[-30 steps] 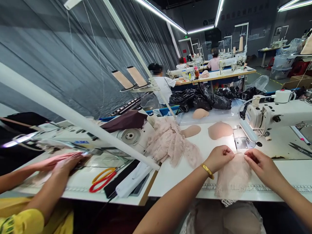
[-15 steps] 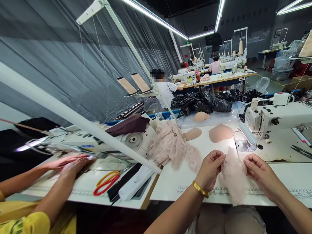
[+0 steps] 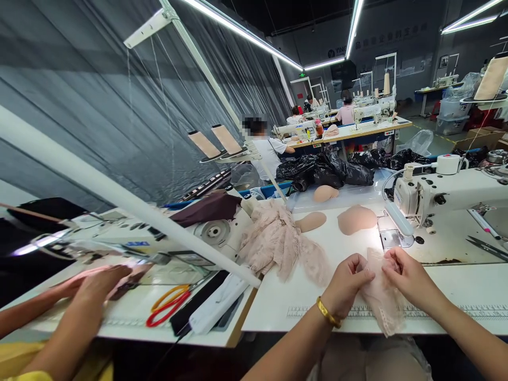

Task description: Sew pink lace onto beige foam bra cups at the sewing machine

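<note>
In the head view, the left forearm rises from the bottom edge and slants right, with a bangle [image 3: 328, 312] at the wrist. The left hand [image 3: 346, 281] is half curled, thumb and fingers pinching the lace [image 3: 380, 304] at its upper left side. The right forearm comes in from the lower right, and the right hand [image 3: 410, 278] bends inward, its fingertips pinching the lace's upper right side. The hands are near each other, the lace between them, its lower end dropping to the table's [image 3: 270, 312] front edge, across the printed ruler [image 3: 304, 312]. Just beyond stands the sewing machine [image 3: 436, 193]; a cup [image 3: 357, 220] lies left of its needle area, and a lace heap [image 3: 272, 238] farther left.
</note>
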Demonstrator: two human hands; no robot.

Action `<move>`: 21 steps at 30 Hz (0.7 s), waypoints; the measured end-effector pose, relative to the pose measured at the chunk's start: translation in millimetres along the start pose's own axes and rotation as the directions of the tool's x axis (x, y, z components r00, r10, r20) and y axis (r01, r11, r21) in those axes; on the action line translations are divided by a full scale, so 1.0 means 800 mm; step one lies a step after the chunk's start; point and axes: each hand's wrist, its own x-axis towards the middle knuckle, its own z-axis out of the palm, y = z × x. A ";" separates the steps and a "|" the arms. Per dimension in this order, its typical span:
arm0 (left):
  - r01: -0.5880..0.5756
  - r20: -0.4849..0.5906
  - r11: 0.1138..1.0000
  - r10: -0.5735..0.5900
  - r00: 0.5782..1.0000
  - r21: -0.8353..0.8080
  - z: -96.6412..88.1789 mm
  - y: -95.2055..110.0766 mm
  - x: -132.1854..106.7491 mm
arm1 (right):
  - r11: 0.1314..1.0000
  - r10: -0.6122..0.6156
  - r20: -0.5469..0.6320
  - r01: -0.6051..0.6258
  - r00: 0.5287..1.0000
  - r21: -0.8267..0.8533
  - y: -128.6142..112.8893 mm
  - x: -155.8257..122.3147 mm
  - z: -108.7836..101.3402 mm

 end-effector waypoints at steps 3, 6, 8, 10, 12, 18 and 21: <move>-0.039 0.046 0.998 0.041 0.998 -0.049 0.000 0.012 -0.008 | 1.000 -0.008 0.033 0.007 0.999 0.028 -0.011 -0.003 -0.007; 0.005 0.185 0.989 0.023 0.983 -0.145 -0.001 0.024 -0.015 | 0.981 0.022 0.121 -0.045 0.992 0.188 -0.025 -0.015 -0.016; 0.037 0.264 0.988 0.004 0.964 -0.150 -0.002 0.026 -0.020 | 0.947 0.053 0.178 -0.107 0.983 0.304 -0.033 -0.026 -0.023; 0.002 0.240 0.994 0.025 0.971 -0.113 -0.001 0.022 -0.024 | 0.919 0.098 0.173 -0.155 0.980 0.361 -0.040 -0.035 -0.029; -0.033 0.172 0.998 0.042 0.984 -0.054 -0.002 0.018 -0.025 | 0.900 0.154 0.091 -0.177 0.984 0.399 -0.042 -0.038 -0.035; -0.235 0.132 0.558 0.219 0.967 0.795 -0.044 0.056 0.027 | 0.981 0.087 0.082 -0.100 0.993 0.166 -0.018 -0.003 -0.045; 0.011 -0.051 0.107 0.375 0.926 0.994 -0.082 0.094 0.077 | 0.999 0.033 0.092 -0.036 0.995 0.035 0.002 0.016 -0.046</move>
